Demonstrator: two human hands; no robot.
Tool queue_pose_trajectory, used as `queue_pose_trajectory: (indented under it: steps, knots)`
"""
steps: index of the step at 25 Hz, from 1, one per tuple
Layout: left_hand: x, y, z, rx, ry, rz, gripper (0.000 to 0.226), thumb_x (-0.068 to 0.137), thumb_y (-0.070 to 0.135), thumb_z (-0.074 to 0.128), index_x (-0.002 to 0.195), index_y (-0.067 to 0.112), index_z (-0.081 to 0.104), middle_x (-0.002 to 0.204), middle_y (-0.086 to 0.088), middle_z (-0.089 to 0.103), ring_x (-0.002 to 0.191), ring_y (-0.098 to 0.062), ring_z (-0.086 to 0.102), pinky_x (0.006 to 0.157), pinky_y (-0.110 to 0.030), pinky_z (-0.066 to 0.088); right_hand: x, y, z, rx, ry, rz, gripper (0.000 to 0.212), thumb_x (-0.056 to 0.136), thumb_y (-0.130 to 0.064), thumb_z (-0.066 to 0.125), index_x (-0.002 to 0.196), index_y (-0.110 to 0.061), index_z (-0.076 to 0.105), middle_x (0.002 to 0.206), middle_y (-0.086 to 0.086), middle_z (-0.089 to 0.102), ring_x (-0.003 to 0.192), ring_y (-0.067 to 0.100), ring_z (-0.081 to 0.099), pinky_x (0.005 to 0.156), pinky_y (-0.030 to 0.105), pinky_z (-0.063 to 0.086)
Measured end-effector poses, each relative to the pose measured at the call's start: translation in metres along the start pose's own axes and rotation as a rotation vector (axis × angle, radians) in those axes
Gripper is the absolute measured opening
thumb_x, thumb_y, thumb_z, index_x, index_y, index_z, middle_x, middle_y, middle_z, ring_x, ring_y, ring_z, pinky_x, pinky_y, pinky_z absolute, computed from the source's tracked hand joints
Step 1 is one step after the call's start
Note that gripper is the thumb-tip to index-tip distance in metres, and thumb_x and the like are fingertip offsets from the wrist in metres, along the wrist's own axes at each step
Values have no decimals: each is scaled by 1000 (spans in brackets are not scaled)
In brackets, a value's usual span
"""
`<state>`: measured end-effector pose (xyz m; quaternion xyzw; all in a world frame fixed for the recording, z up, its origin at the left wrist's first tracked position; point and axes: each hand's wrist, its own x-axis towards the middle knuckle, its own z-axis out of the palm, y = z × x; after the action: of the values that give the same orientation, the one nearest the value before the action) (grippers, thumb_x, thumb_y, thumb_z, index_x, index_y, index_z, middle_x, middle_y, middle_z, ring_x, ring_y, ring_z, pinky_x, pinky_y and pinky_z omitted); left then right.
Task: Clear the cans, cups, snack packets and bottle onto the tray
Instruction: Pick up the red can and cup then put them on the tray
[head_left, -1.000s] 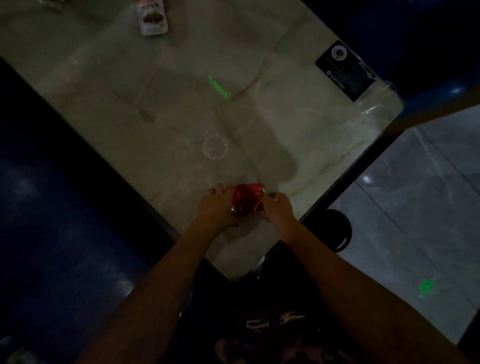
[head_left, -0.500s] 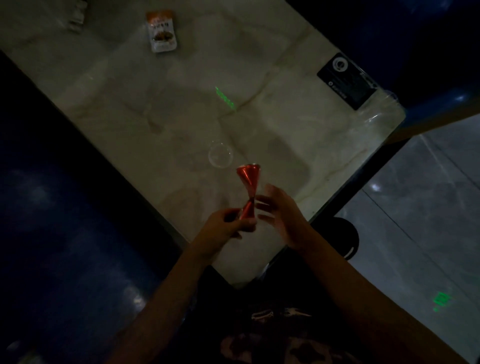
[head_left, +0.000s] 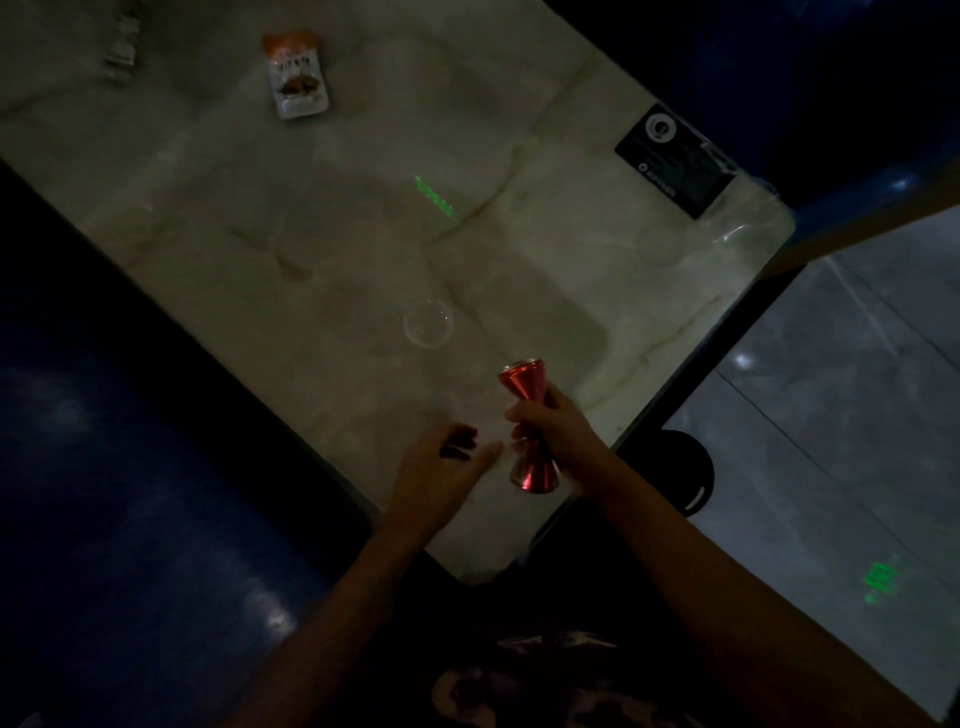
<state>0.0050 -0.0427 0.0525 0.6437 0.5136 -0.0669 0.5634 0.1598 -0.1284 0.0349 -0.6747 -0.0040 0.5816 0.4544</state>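
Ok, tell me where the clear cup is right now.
In the head view the clear cup stands on the marble table near its middle, just up and left of the crushed red can in the right hand.

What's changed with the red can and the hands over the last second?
The crushed red can came up off the marble table and passed from left hand to right hand, which grips its pinched waist. Clear cup and snack packet stayed put.

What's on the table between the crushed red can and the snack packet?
In the head view, a clear plastic cup stands between the red can and the snack packet; otherwise bare marble.
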Motion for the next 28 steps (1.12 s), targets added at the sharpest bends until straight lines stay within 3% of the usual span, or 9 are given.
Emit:
queue_pose_trajectory:
  steps: [3,5,10,13,16,20,23,26,28]
  knots:
    - [37,12,-30,344,359,325,52,75,46,76,111,13,61,108,-5,62,97,-18,61,79,-28,51,9,4,-14,-160,84,-39,50,57,-44,74,103,-33,58,90,3,65,71,15,63,67,32,50]
    - [67,27,-47,591,421,486,66,75,47,75,125,11,52,126,-13,52,116,-28,52,93,-36,47,10,7,-24,-288,110,-36,44,59,-47,72,98,-37,55,91,0,65,75,14,65,67,29,49]
    - [127,65,-22,1503,87,623,76,90,29,59,149,1,20,153,-27,26,143,-44,23,117,-58,20,6,15,-32,-421,144,4,42,67,-38,72,105,-32,55,92,-6,64,80,9,63,62,23,43]
    - [143,82,-1,1795,58,513,57,96,15,45,143,-8,24,143,-31,37,133,-47,35,112,-59,27,3,21,-32,-373,173,3,55,72,-35,74,122,-27,52,102,-5,64,90,11,62,68,24,44]
    - [153,90,6,2004,92,420,51,95,20,44,138,-5,37,135,-26,46,123,-45,46,104,-58,38,0,25,-36,-287,199,-18,59,75,-33,76,127,-24,51,105,-7,64,95,12,63,72,26,46]
    - [163,92,6,1969,22,381,37,92,8,43,127,-1,52,125,-23,56,110,-43,56,90,-53,48,-5,29,-41,-220,161,-27,57,79,-27,74,130,-19,50,114,1,65,102,19,64,92,41,50]
    - [162,91,-3,1909,-40,333,33,88,7,50,119,5,60,123,-19,58,110,-41,55,89,-50,48,-11,27,-43,-206,143,-20,61,79,-30,73,133,-18,48,118,4,63,105,22,63,95,44,49]
    - [159,86,-17,1458,-43,274,35,85,21,63,119,11,59,124,-14,56,114,-34,54,94,-43,47,-14,19,-44,-199,163,-32,56,76,-32,72,127,-20,52,104,1,64,93,20,63,84,38,49]
    - [142,85,-28,981,-85,175,57,78,43,73,123,13,57,123,-10,60,113,-31,58,93,-39,47,-17,12,-44,-119,179,-56,48,77,-28,74,121,-24,55,99,2,65,88,23,64,83,40,50]
